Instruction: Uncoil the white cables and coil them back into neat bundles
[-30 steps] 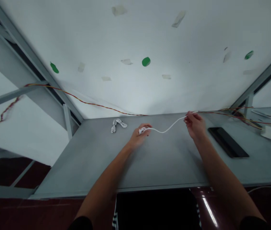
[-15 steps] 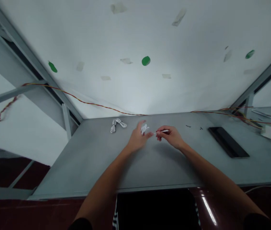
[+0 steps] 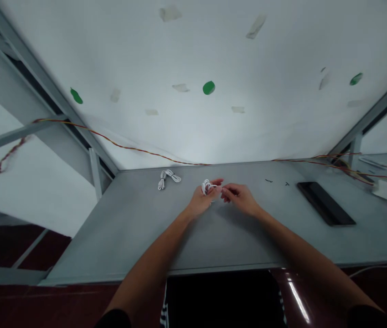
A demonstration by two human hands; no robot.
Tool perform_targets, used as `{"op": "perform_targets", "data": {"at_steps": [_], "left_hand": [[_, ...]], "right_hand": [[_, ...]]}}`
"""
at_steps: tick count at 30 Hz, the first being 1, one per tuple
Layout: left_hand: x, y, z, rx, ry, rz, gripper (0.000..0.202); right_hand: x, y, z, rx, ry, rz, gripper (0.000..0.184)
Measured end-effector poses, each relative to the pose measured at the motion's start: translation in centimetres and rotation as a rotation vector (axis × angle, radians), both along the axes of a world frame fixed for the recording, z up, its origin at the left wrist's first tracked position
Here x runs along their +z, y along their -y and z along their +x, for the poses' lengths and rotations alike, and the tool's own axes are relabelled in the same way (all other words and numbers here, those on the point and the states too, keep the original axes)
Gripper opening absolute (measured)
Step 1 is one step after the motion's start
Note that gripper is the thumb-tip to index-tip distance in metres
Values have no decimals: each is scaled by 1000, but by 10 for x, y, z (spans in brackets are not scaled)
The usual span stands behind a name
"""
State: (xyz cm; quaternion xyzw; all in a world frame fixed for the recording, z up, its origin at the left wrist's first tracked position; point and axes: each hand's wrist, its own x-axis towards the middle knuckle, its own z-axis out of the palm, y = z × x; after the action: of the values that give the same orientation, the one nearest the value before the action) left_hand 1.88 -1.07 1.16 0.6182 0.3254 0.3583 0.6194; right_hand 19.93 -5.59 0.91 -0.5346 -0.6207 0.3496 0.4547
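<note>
A white cable (image 3: 207, 186), looped into a small coil, rests in my left hand (image 3: 200, 199), whose fingers are curled around it. My right hand (image 3: 239, 197) meets the left one at its fingertips, with thumb and forefinger pinched on the cable's end; the pinched part is mostly hidden. Both hands are just above the grey table, near its middle. To the left of them, towards the back edge, lie bundled white cables (image 3: 168, 178) with dark ties.
On the right of the grey table (image 3: 128, 228) lies a black flat tablet-like object (image 3: 326, 203). Two small dark ties (image 3: 269, 180) are left of it. A red-yellow twisted wire (image 3: 131, 148) runs along the white back panel (image 3: 193, 132). Metal frame posts stand at both sides.
My left hand's fingers have closed around the coil after being spread. The right hand stays close by, still pinching, and the stiff white end no longer shows above it.
</note>
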Motion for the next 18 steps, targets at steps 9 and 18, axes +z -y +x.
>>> {"op": "perform_targets", "data": {"at_steps": [9,18], "left_hand": [[-10,-17,-5,458,10,-76,42],[-23,8,8,-154,-118,310,15]], "right_hand": [[-3,4,-5,-226,249,270,44],[-13,9,-14,217,613,554,65]]}}
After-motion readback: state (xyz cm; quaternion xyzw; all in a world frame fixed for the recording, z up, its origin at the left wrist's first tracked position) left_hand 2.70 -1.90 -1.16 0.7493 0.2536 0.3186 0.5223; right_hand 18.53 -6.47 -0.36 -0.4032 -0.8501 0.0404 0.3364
